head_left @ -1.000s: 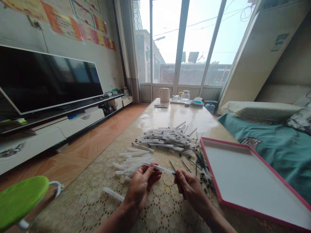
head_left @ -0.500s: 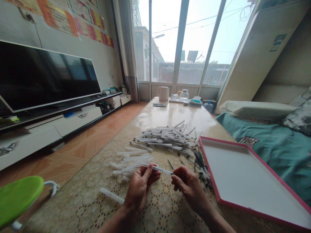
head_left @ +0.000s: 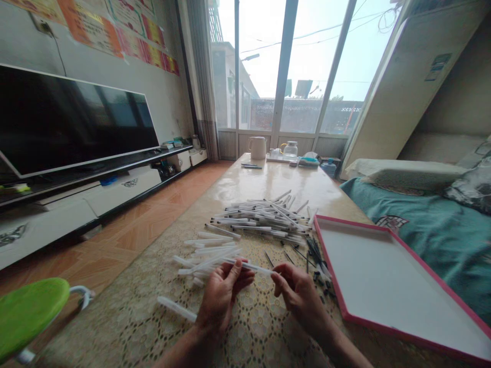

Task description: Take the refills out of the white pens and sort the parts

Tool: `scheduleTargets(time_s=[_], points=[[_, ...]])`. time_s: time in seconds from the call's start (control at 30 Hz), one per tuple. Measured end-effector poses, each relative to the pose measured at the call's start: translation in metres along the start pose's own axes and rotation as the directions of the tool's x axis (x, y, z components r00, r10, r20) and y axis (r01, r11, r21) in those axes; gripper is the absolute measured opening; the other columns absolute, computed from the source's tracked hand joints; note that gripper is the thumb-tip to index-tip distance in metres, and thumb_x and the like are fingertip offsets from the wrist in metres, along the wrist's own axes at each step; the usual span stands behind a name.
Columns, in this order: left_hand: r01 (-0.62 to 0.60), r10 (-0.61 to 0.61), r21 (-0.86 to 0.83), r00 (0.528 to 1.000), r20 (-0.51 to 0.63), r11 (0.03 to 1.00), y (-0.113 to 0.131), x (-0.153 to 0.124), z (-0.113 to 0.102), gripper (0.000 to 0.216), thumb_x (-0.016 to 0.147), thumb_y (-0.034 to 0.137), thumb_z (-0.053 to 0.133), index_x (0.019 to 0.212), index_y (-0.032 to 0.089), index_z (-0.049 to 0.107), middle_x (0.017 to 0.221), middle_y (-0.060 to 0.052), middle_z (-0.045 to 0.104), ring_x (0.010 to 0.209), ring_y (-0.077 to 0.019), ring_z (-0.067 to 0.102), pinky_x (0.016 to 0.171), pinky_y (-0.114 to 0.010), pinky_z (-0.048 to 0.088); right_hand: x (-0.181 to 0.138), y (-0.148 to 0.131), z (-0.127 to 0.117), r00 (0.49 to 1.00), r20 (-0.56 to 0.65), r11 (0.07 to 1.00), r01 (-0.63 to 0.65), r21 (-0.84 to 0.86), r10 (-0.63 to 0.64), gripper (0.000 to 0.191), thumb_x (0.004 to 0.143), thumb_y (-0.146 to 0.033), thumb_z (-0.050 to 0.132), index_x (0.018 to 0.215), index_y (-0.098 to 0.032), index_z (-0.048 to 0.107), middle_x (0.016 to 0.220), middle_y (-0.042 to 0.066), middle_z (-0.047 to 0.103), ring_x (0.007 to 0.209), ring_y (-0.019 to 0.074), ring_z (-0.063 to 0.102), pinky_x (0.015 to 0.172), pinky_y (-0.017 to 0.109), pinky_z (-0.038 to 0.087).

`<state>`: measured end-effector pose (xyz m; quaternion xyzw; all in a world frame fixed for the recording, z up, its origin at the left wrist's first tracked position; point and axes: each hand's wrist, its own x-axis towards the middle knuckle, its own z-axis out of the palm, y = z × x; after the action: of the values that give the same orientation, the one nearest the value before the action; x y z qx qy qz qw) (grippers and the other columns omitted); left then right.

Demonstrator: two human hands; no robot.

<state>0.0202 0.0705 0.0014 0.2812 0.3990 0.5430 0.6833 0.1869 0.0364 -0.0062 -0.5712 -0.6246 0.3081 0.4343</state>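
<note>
A whitish translucent pen [head_left: 258, 268] lies level between my two hands above the table. My left hand [head_left: 224, 286] is closed around its left part, the thumb on top. At its right end the fingertips of my right hand [head_left: 295, 286] pinch the tip, which they hide. Left of my left hand are several loose white pen tubes [head_left: 210, 250], with a single tube [head_left: 176, 308] nearer to me. Beyond the hands lies a large heap of white pens with dark ends [head_left: 264, 217]. Small black pen parts [head_left: 316, 255] are scattered right of my right hand.
A pink-rimmed white tray [head_left: 397, 271] stands on the right side of the patterned table [head_left: 257, 332]. At the far end are a beige jug [head_left: 257, 148] and a glass pitcher [head_left: 290, 149]. A green stool [head_left: 32, 317] stands at the lower left.
My right hand has shifted slightly at the pen's right end, and the dark tip seen there before is now covered by its fingers. My left hand has barely moved.
</note>
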Motion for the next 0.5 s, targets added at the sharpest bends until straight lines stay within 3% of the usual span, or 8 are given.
scheduleTargets(time_s=[0.1, 0.3, 0.43, 0.5], points=[[-0.006, 0.006, -0.002, 1.0, 0.008, 1.0, 0.0017, -0.0012, 0.0012, 0.026, 0.064, 0.028, 0.074, 0.08, 0.009, 0.065, 0.065, -0.007, 0.071, 0.06, -0.0143, 0.067, 0.06, -0.021, 0.054, -0.0008, 0.0028, 0.0007, 1.0, 0.011, 0.999, 0.023, -0.049, -0.023, 0.04, 0.09, -0.043, 0.036, 0.066, -0.017, 0.056, 0.051, -0.001, 0.054, 0.05, 0.0115, 0.05, 0.053, 0.021, 0.036], [-0.019, 0.019, -0.003, 1.0, 0.002, 1.0, 0.0019, -0.0023, 0.0014, 0.026, 0.064, 0.029, 0.074, 0.079, 0.009, 0.065, 0.064, -0.008, 0.07, 0.06, -0.0145, 0.067, 0.06, -0.021, 0.054, -0.0026, 0.0004, 0.0008, 1.0, 0.0, 1.0, 0.022, -0.023, -0.022, 0.027, 0.087, -0.041, 0.045, 0.082, -0.018, 0.057, 0.058, -0.002, 0.057, 0.048, 0.011, 0.049, 0.048, 0.02, 0.034], [-0.018, 0.018, 0.005, 1.0, 0.008, 1.0, 0.0011, -0.0018, 0.002, 0.026, 0.065, 0.029, 0.074, 0.079, 0.009, 0.065, 0.064, -0.008, 0.071, 0.059, -0.0145, 0.066, 0.06, -0.021, 0.054, -0.0012, 0.0011, 0.0009, 1.0, 0.007, 0.998, 0.027, -0.049, -0.026, 0.039, 0.091, -0.042, 0.035, 0.069, -0.017, 0.056, 0.053, -0.001, 0.057, 0.051, 0.0121, 0.052, 0.054, 0.022, 0.037], [-0.02, 0.02, 0.008, 1.0, 0.0, 1.0, 0.0017, -0.0019, 0.0024, 0.027, 0.064, 0.029, 0.074, 0.08, 0.009, 0.065, 0.064, -0.007, 0.07, 0.059, -0.0145, 0.066, 0.06, -0.021, 0.054, -0.0008, 0.0012, 0.001, 0.999, 0.002, 0.999, 0.032, -0.037, -0.032, 0.036, 0.09, -0.041, 0.037, 0.07, -0.018, 0.055, 0.054, -0.001, 0.056, 0.052, 0.0119, 0.052, 0.053, 0.021, 0.037]])
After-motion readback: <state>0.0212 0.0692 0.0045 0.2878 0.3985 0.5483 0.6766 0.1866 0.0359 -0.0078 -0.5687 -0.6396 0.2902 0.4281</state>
